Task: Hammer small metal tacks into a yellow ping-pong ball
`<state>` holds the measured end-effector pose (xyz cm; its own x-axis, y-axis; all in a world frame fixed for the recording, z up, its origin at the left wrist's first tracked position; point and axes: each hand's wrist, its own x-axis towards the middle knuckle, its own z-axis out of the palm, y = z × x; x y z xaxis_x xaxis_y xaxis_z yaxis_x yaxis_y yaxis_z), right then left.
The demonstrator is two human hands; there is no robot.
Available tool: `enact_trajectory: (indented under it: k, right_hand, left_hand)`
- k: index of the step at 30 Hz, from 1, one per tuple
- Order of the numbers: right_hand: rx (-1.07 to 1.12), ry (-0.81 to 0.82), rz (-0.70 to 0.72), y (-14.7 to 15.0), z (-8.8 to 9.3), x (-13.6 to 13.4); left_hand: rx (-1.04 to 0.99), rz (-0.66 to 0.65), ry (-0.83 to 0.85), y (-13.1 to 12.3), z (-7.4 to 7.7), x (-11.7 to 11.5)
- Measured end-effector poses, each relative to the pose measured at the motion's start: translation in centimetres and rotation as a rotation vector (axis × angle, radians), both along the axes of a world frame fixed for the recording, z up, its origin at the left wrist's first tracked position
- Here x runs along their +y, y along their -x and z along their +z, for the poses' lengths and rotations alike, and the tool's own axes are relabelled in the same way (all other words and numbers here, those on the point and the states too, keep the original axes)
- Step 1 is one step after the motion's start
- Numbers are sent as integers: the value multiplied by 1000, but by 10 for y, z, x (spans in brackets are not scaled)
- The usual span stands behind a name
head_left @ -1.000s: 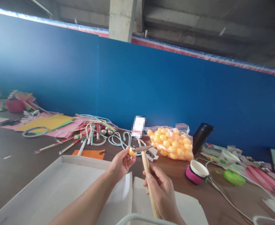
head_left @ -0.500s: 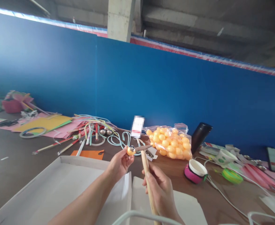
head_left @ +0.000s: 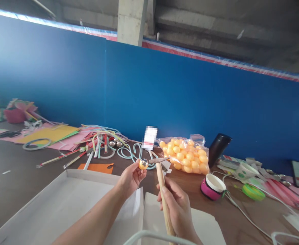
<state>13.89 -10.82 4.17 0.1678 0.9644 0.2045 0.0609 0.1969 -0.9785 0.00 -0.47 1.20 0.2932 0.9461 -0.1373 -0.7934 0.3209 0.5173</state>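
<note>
Between the fingertips of my left hand [head_left: 132, 178] is a shiny metal ball [head_left: 143, 164], silver with an orange tint on its lower side. My right hand [head_left: 176, 204] is wrapped round the pale wooden handle of a hammer [head_left: 161, 175]. The hammer stands upright, its dark narrow head [head_left: 159, 160] pointing sideways. One end of the head is close to the ball, with a small gap between them. Both hands are above the white box lid [head_left: 70, 197] and a pale cardboard sheet [head_left: 152, 207].
Behind the hands lies a clear bag of orange balls [head_left: 185, 154]. A black cylinder [head_left: 219, 148] and a pink-and-white cup [head_left: 213, 187] are to the right. Coiled tubes [head_left: 125, 151], sticks and coloured paper [head_left: 49, 133] spread over the left. A blue partition [head_left: 164, 92] stands behind the table.
The hammer and my right hand have shifted slightly right, so the head has drawn away from the ball. My left hand still pinches the ball in nearly the same place.
</note>
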Motion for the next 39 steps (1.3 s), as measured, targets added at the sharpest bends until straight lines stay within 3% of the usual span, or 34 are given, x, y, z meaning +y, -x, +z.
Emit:
enact_trajectory:
  k: [9, 16, 22, 29, 39]
  right_hand:
    - [-48, 19, 69, 0, 6, -4]
    - [-19, 23, -62, 6, 2, -1]
    - [-22, 28, 5, 3, 2, -1]
    - [-30, -8, -75, 7, -1, 1]
    - [-33, 35, -54, 6, 1, 2]
  left_hand:
    - [41, -3, -54, -1, 0, 0]
    - [105, 4, -107, -1, -1, -1]
    - [137, 7, -158, -1, 1, -3]
    - [166, 14, -196, -1, 5, -6]
    - [210, 28, -182, -2, 5, -5]
